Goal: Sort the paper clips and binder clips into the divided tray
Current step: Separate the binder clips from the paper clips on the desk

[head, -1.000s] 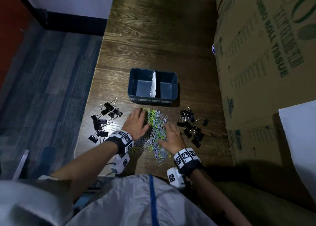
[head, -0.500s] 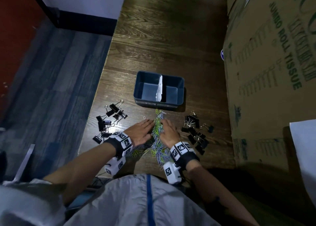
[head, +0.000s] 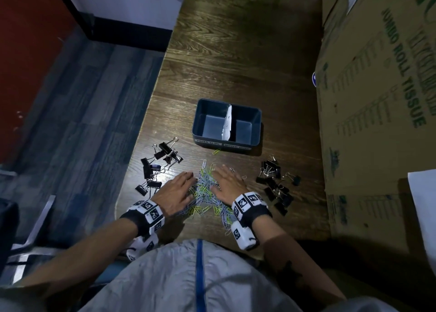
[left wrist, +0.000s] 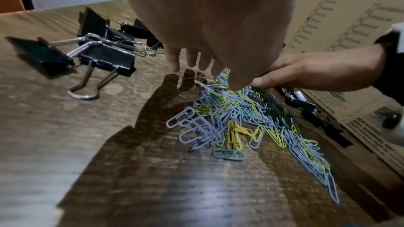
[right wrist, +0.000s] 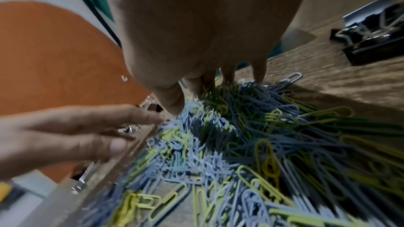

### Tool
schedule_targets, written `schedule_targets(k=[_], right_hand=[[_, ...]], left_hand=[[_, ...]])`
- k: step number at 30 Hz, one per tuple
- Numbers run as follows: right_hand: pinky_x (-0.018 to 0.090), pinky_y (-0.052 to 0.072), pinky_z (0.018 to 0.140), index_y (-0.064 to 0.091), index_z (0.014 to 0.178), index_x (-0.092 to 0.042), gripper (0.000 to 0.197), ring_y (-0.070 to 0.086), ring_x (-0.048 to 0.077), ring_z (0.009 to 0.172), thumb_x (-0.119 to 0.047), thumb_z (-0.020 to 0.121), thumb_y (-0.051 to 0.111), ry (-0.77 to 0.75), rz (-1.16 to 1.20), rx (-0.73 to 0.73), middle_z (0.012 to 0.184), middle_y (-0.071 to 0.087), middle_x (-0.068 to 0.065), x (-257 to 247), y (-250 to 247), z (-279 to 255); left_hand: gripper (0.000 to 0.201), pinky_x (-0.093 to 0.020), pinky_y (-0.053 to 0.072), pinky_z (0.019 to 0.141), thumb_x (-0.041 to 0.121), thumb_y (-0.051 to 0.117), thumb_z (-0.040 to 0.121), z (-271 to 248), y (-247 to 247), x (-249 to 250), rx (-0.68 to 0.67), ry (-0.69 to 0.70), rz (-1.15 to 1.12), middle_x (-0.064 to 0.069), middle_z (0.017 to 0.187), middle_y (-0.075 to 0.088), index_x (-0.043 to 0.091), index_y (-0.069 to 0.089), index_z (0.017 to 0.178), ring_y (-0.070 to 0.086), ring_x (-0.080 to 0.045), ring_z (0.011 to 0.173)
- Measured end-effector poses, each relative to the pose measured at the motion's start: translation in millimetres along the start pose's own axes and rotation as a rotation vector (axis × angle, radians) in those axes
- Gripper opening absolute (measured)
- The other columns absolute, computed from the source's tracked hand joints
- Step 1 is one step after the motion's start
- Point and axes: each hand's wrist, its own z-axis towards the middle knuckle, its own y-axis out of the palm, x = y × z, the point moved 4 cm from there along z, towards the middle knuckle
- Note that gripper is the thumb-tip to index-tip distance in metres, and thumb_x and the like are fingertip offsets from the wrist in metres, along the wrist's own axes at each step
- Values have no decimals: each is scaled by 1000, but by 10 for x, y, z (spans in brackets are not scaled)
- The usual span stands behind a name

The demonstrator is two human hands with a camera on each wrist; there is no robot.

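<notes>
A heap of blue, yellow and green paper clips (head: 204, 193) (left wrist: 247, 120) (right wrist: 251, 153) lies on the wooden table (head: 236, 59) in front of me. My left hand (head: 178, 189) lies flat with straight fingers on the heap's left side, and my right hand (head: 227, 182) lies flat on its right side. Neither hand holds anything. Black binder clips form one group at the left (head: 157, 165) (left wrist: 96, 53) and another at the right (head: 276, 184) (right wrist: 369, 40). The dark blue divided tray (head: 205, 113), with a white divider (head: 227, 124), stands just beyond the heap with both halves bare.
A large cardboard box (head: 377, 87) printed "JUMBO ROLL TISSUE" walls off the table's right side. The table's left edge drops to a blue-grey floor (head: 82, 111). A single yellow paper clip (head: 215, 151) lies by the tray's front wall.
Both hands have drawn closer together, pushing the spread paper clips into a narrower heap between them. The camera has also come nearer.
</notes>
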Motion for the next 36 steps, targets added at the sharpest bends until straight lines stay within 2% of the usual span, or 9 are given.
schedule_targets(k=[4,8,11,15,19,21,29,33,36], right_hand=[[49,14,121,38,150,-24,56,19,23,150,-40,98,52,-43,92,80,160,30,1,70,-2,-179],[42,32,114,51,139,-22,49,41,22,134,-34,93,64,134,275,299,145,44,1,265,-11,-418],[37,45,99,56,126,-21,45,50,21,117,-34,86,73,253,283,420,130,46,1,358,15,-647],[36,46,92,51,116,-24,48,53,22,115,-37,79,79,317,235,275,134,49,-2,377,175,-870],[54,47,97,33,128,-29,84,51,29,125,-35,65,89,362,270,64,141,45,-2,484,490,-977],[54,45,99,26,138,-30,97,46,32,130,-33,64,90,377,223,0,148,38,2,511,601,-997],[44,51,91,42,131,-19,60,55,29,117,-34,83,75,306,139,277,135,49,7,408,470,-772],[43,50,97,43,136,-26,62,55,26,121,-28,83,76,284,199,277,138,51,2,395,420,-705],[35,42,98,48,134,-25,61,50,20,125,-30,81,79,337,293,288,141,48,-3,458,277,-755]], left_hand=[[68,-52,28,114,56,30,93,-63,35,-53,-11,35,39,-8,160,7,21,15,150,9,-27,146],[66,-51,33,111,55,28,91,26,-38,-46,26,75,39,-9,157,15,21,21,147,19,-28,143],[65,-48,31,113,55,29,93,267,-191,119,45,90,40,-10,157,13,19,20,147,23,-27,142],[72,-50,18,117,58,27,95,704,-343,322,-21,31,20,-8,160,-3,18,7,151,6,-28,147],[77,-50,10,117,60,22,96,1000,-434,457,-106,-47,69,-12,159,-12,12,-4,152,-3,-28,147],[78,-50,7,116,59,20,97,1017,-415,519,-128,-46,107,-12,158,-13,10,-7,151,-6,-29,146],[69,-47,8,117,54,19,97,541,-154,594,-115,192,211,-9,159,0,14,4,151,1,-25,147],[63,-46,17,117,41,47,95,349,-239,514,-12,188,64,-1,158,17,19,23,149,11,-22,146],[58,-40,45,102,39,58,88,139,-372,364,152,94,-5,-3,141,39,21,37,139,39,-18,123]])
